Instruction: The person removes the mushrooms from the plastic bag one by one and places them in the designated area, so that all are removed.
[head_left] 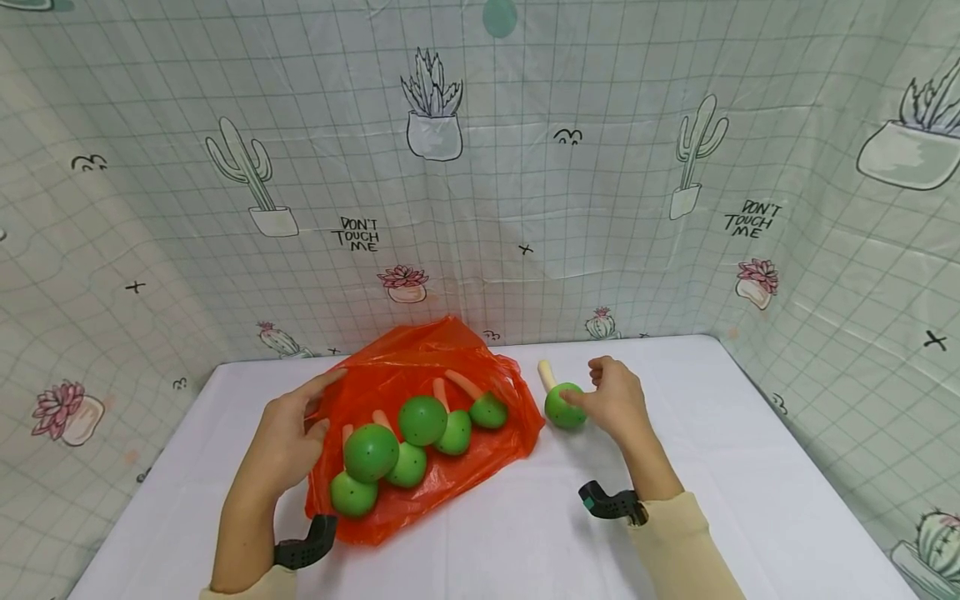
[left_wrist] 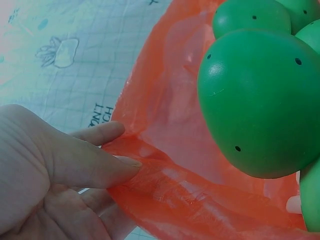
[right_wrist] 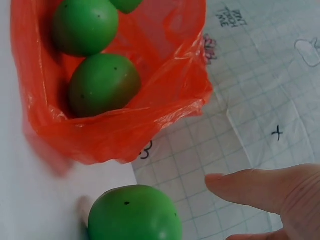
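Note:
An orange-red plastic bag (head_left: 427,346) lies with its mouth spread wide. Inside are several green, round-headed toys (head_left: 371,454) with black dots and pale stems, like mushrooms. My left hand (head_left: 279,446) pinches the bag's left rim; in the left wrist view the thumb (left_wrist: 107,170) lies over the film with fingers behind it. Just right of the bag, one more green dotted toy (head_left: 564,410) rests on the table, its pale stem pointing away. My right hand (head_left: 618,400) is beside this toy, thumb and fingers apart; the right wrist view shows a gap between finger and toy.
The table (head_left: 480,542) has a white cover. A grid-patterned cloth (head_left: 495,192) with cactus drawings hangs behind and at both sides. A black wrist mount (head_left: 306,546) sits on the left wrist, another mount (head_left: 611,503) on the right.

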